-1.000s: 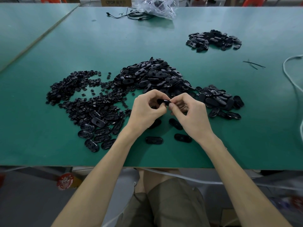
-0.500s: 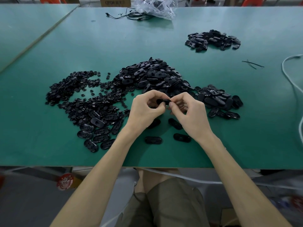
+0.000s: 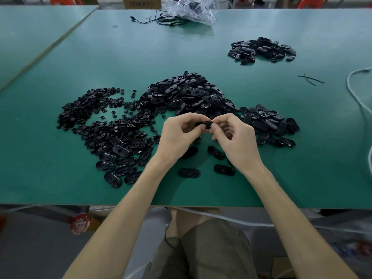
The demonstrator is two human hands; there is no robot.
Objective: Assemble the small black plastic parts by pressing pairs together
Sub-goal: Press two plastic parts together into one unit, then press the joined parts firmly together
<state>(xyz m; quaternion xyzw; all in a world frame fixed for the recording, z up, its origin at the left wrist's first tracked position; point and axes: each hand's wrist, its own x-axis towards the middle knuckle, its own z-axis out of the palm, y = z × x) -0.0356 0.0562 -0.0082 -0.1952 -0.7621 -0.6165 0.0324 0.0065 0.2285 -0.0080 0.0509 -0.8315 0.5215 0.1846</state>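
Quickly, nearest first: olive shorts [image 3: 203,250] and a bare knee below the green table [image 3: 60,178] edge, both forearms reaching up over it. Four loose oval pieces [image 3: 189,172] lie flat on the table just under and in front of the wrists. Above them, left hand [image 3: 179,135] and right hand [image 3: 235,139] meet fingertip to fingertip, raised off the table. Both pinch one black oval part [image 3: 203,124] between thumb and curled fingers, left on its left end, right on its right end. Cannot tell whether a second small piece sits under the fingers.

Left of the hands, a row of ovals [image 3: 118,166] lies beside a wide scatter of small round parts [image 3: 96,117]. Behind the hands, a big heap of oval shells [image 3: 185,93]; a smaller heap [image 3: 269,123] is just right of the right hand. Farther back right, well apart, a separate pile [image 3: 261,49]. Black ties [image 3: 310,79] and a white cable [image 3: 358,93] are near the right edge. At the far edge: a clear plastic bag [image 3: 191,7], a black cord [image 3: 161,20], a cardboard box [image 3: 143,3].
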